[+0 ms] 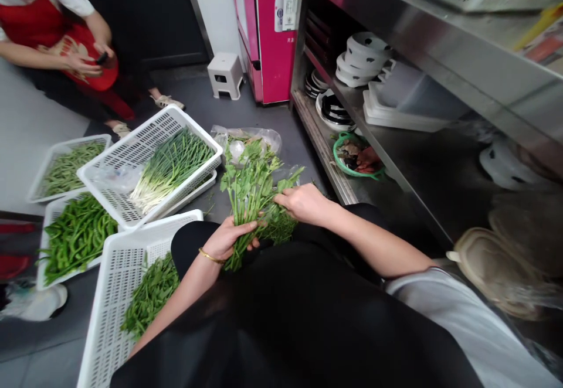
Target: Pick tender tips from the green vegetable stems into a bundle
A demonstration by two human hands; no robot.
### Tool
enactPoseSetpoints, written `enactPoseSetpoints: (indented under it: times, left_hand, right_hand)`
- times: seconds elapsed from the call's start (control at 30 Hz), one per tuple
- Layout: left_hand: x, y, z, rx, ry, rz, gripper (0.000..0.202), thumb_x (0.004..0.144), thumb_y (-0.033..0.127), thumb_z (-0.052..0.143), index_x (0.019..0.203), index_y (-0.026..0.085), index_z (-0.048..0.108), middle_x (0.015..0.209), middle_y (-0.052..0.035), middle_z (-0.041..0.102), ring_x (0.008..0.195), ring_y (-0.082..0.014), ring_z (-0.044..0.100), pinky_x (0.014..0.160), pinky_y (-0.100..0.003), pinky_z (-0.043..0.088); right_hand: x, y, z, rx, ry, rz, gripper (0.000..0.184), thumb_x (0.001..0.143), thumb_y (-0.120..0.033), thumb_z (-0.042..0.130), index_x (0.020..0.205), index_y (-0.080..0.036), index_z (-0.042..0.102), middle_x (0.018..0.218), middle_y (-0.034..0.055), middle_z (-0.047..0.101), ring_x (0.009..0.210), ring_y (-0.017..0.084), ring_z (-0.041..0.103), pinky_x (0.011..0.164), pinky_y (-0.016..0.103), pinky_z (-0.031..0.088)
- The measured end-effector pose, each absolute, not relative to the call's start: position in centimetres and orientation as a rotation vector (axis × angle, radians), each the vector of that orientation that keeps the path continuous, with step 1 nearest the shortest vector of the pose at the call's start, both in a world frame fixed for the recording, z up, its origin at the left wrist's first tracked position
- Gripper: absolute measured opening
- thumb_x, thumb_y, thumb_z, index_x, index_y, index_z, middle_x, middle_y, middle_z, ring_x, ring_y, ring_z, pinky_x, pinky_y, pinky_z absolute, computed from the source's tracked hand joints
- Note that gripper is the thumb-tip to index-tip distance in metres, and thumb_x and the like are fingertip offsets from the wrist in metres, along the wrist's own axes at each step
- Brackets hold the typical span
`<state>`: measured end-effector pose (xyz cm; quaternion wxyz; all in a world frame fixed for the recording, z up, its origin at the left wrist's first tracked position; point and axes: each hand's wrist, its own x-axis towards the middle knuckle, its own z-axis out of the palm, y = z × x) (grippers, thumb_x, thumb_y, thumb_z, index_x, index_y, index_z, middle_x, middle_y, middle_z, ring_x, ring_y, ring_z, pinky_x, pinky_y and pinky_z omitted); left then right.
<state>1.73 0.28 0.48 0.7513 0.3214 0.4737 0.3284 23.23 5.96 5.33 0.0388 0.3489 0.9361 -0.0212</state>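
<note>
My left hand (229,238) is closed round the stems of a bunch of leafy greens (253,186), held upright over my lap. A gold bracelet sits on that wrist. My right hand (301,203) pinches at the stalks on the bunch's right side, fingers closed on them. Just left of my knees stands a white slotted basket (118,282) with trimmed leafy greens (149,297) lying in it.
A raised white basket (132,147) holds green onions (171,165); two more baskets hold green beans (77,235). A plastic bag with greens (246,142) lies on the floor. Steel shelves (396,153) with plates stand right. Another person in a red apron (53,30) squats far left.
</note>
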Motion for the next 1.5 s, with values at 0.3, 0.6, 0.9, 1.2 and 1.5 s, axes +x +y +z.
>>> enactPoseSetpoints:
  times: [0.3, 0.6, 0.9, 1.2, 1.5]
  left_hand:
    - [2.5, -0.1, -0.1, 0.742, 1.052, 0.892, 0.030, 0.068, 0.031, 0.071, 0.088, 0.015, 0.056, 0.063, -0.0007, 0.061, 0.036, -0.0037, 0.041, 0.033, -0.016, 0.028]
    - [2.2, -0.2, 0.2, 0.829, 1.171, 0.889, 0.025, 0.061, 0.027, 0.075, 0.069, 0.013, 0.057, 0.047, 0.0032, 0.052, 0.035, -0.0061, 0.042, 0.035, -0.018, 0.030]
    - [2.9, 0.0, -0.2, 0.992, 1.220, 0.770, 0.021, 0.060, 0.023, 0.075, 0.065, 0.013, 0.057, 0.044, 0.0020, 0.054, 0.038, -0.0088, 0.047, 0.038, -0.020, 0.036]
    - [0.7, 0.2, -0.4, 0.647, 1.125, 0.940, 0.031, 0.061, 0.028, 0.075, 0.082, 0.013, 0.059, 0.056, 0.0002, 0.059, 0.035, -0.0048, 0.042, 0.034, -0.016, 0.027]
    - [1.3, 0.5, -0.6, 0.618, 1.226, 0.925, 0.026, 0.057, 0.026, 0.078, 0.072, 0.013, 0.060, 0.056, 0.0021, 0.054, 0.046, -0.0072, 0.052, 0.037, -0.014, 0.034]
  right_hand:
    - [23.5, 4.9, 5.0, 1.182, 2.790, -0.062, 0.023, 0.084, -0.017, 0.042, 0.100, -0.018, 0.057, 0.082, 0.0093, 0.064, 0.067, 0.018, 0.060, 0.055, 0.024, 0.035]
    - [25.9, 5.5, 7.9, 1.150, 3.192, -0.520, 0.023, 0.089, -0.029, 0.044, 0.101, -0.020, 0.062, 0.092, 0.0048, 0.067, 0.081, 0.013, 0.061, 0.065, 0.021, 0.038]
    - [20.7, 8.0, 6.5, 0.795, 2.897, -0.317, 0.021, 0.082, -0.032, 0.051, 0.084, -0.019, 0.067, 0.075, 0.0058, 0.068, 0.066, 0.016, 0.059, 0.051, 0.023, 0.026]
    - [25.1, 9.6, 5.9, 0.966, 2.807, -0.813, 0.024, 0.078, -0.038, 0.058, 0.084, -0.019, 0.070, 0.066, 0.0003, 0.064, 0.055, 0.008, 0.049, 0.053, 0.020, 0.027]
    - [23.9, 8.8, 2.6, 0.849, 2.649, -1.511, 0.030, 0.078, -0.038, 0.055, 0.078, -0.011, 0.069, 0.061, -0.0006, 0.061, 0.052, 0.007, 0.047, 0.053, 0.018, 0.033]
